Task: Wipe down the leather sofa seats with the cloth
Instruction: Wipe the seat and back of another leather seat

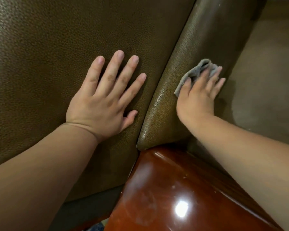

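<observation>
Beside the wooden armrest [182,189], right hand [197,95] presses cloth [195,70] flat-fingered, left hand [105,95] splayed empty — bunched cloth could slip free.

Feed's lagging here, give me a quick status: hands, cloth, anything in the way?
Left hand flat, fingers spread, on the seat cushion. Right hand presses grey cloth on the leather armrest pad. Nothing in the way.
</observation>
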